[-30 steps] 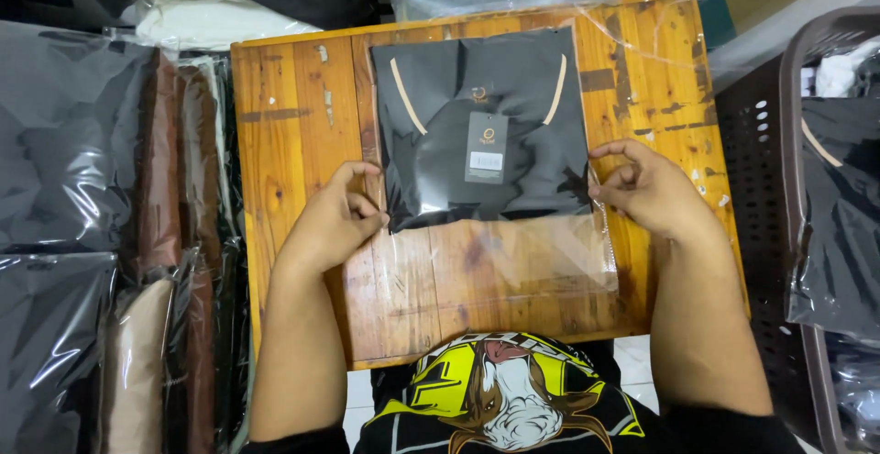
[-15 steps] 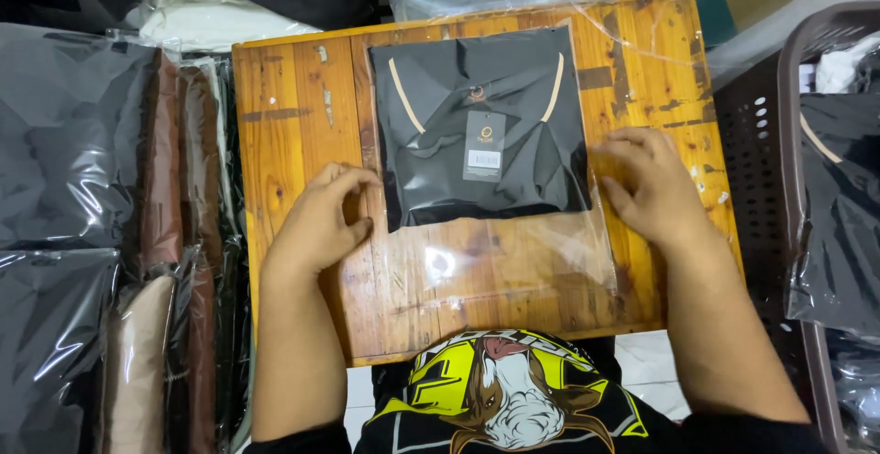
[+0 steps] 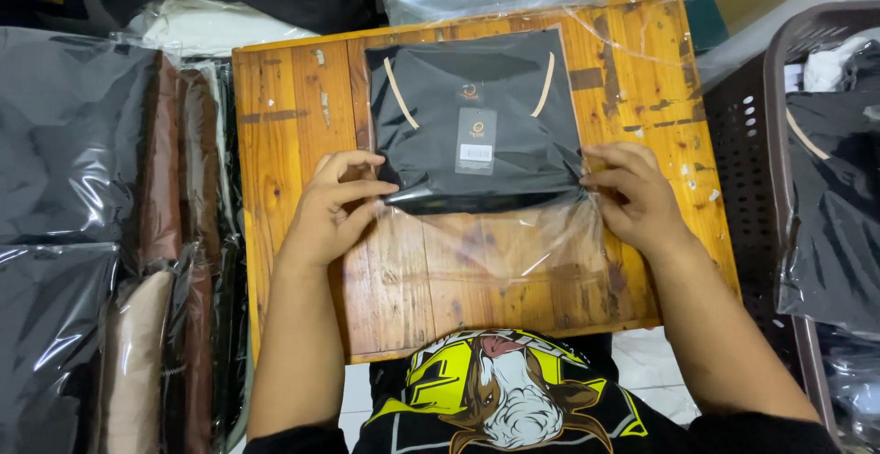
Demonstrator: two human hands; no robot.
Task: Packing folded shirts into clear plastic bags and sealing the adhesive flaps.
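So there's a folded black shirt [image 3: 477,124] with tan trim and a hang tag sitting inside a clear plastic bag [image 3: 495,234] on a small wooden table [image 3: 284,115], up toward the far half of it. The left hand [image 3: 335,206] has its fingers curled and is pinching the bag's left edge right by the shirt's bottom corner, and the right hand [image 3: 632,195] is doing the same on the right edge, fingers bent onto the plastic. Stacks of bagged clothes [image 3: 73,188] sit off to the left and a dark laundry basket [image 3: 761,133] to the right.
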